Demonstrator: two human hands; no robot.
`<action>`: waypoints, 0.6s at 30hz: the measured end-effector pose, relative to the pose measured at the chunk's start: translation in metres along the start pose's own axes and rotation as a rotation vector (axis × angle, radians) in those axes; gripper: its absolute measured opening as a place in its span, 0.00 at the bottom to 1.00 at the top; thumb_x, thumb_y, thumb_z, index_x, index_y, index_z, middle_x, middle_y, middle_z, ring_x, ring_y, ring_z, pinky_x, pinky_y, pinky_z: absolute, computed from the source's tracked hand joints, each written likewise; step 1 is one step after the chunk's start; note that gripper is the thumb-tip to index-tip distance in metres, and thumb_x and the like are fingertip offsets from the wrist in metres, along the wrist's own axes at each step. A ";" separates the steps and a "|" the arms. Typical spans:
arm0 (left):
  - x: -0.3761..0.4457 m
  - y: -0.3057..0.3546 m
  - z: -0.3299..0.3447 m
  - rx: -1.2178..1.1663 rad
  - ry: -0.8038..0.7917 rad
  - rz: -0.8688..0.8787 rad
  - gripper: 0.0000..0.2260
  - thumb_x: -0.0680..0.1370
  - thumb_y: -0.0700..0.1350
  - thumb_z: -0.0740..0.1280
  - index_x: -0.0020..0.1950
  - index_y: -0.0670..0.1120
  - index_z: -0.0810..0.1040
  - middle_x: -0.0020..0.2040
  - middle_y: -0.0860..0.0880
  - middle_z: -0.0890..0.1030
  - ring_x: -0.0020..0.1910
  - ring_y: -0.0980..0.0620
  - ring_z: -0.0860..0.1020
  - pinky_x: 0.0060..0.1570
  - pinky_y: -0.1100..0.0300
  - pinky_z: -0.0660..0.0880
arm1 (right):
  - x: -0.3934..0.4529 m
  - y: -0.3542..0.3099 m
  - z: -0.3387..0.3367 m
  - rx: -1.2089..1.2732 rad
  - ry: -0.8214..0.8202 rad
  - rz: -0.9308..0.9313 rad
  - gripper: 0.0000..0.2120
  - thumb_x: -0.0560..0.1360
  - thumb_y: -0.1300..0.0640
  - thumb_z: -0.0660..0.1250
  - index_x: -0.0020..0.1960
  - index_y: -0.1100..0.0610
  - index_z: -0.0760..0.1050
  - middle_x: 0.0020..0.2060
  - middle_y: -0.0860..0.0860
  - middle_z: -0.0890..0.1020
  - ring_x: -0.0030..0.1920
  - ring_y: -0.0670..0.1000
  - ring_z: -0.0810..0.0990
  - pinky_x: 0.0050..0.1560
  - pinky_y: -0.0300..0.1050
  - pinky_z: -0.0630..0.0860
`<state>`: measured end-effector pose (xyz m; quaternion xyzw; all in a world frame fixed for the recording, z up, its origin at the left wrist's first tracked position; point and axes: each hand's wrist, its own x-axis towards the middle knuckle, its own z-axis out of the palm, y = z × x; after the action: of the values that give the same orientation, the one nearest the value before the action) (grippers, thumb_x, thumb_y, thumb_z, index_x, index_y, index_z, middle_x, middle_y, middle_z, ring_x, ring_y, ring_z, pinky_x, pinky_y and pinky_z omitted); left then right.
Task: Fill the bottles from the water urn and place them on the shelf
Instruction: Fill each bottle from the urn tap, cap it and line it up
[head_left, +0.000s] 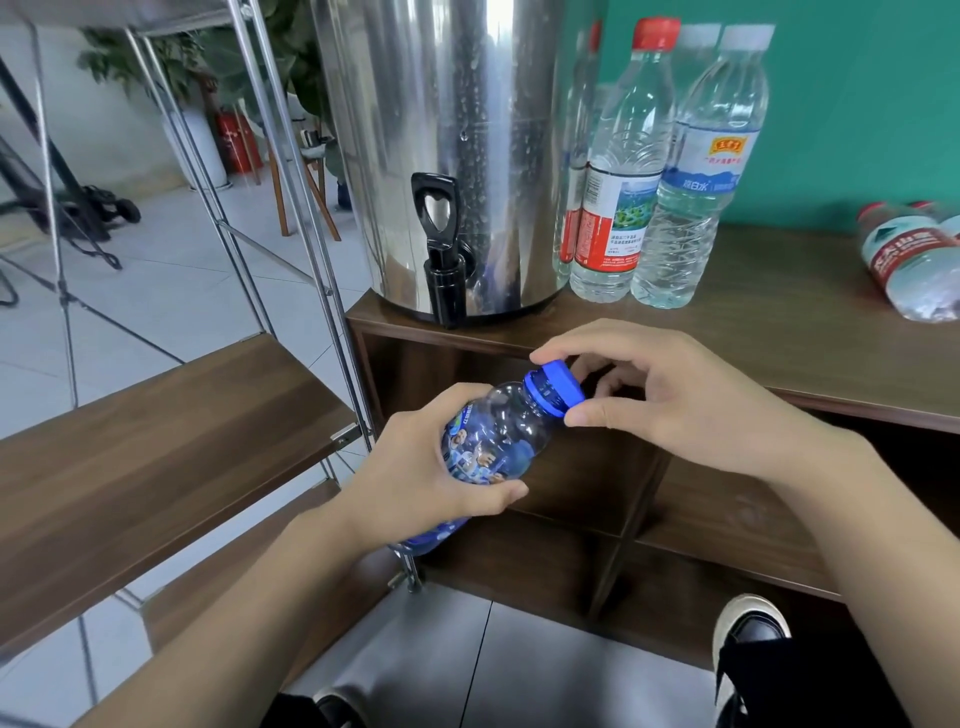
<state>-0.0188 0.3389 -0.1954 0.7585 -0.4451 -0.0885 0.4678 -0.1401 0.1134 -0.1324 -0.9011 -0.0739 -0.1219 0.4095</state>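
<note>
1. Biggest thing here is the brown wooden desk (779, 332), running from the centre out to 3 o'clock, with open cubby compartments underneath.
2. The steel water urn (441, 145) sits on the desk's left end at 12 o'clock, its black tap (439, 244) hanging just over the front edge.
3. A metal-framed shelf (156, 441) with wooden boards fills the 9 o'clock side, just beside the desk.
4. Several clear bottles stand upright right next to the urn at about 1 o'clock: a red-capped bottle (618, 171) touching a white-capped bottle (696, 182). Another red-label bottle (909, 260) lies on its side at 2 o'clock.
5. Dead centre, the left hand (415, 488) is wrapped around the body of a small blue-label bottle (493, 441), tilted so its neck points toward 1 o'clock, held in front of the desk below the tap.
6. The right hand (675, 400) pinches the blue cap (553, 389) on that neck between thumb and fingertips.
</note>
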 end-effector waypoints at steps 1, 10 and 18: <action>0.000 0.001 0.001 -0.020 -0.007 -0.015 0.30 0.67 0.46 0.85 0.65 0.56 0.76 0.51 0.58 0.85 0.49 0.58 0.85 0.49 0.69 0.78 | 0.000 0.000 -0.001 0.024 0.005 0.006 0.22 0.74 0.66 0.75 0.64 0.49 0.79 0.58 0.42 0.81 0.56 0.50 0.81 0.53 0.49 0.80; 0.002 0.003 0.013 -0.140 0.028 -0.178 0.29 0.69 0.49 0.83 0.64 0.57 0.71 0.51 0.60 0.85 0.49 0.60 0.85 0.49 0.70 0.79 | 0.008 0.005 0.004 0.099 0.311 0.080 0.19 0.71 0.63 0.79 0.57 0.54 0.75 0.55 0.46 0.85 0.56 0.43 0.83 0.61 0.38 0.77; 0.008 -0.010 0.026 -0.201 0.270 -0.318 0.31 0.67 0.52 0.83 0.63 0.54 0.70 0.53 0.57 0.84 0.50 0.63 0.84 0.52 0.61 0.80 | 0.022 0.025 0.012 -0.392 0.365 0.281 0.19 0.75 0.48 0.74 0.60 0.50 0.70 0.57 0.47 0.82 0.51 0.50 0.80 0.57 0.45 0.73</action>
<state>-0.0227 0.3178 -0.2156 0.7736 -0.2422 -0.1027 0.5765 -0.1113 0.1067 -0.1518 -0.9276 0.1513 -0.2357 0.2470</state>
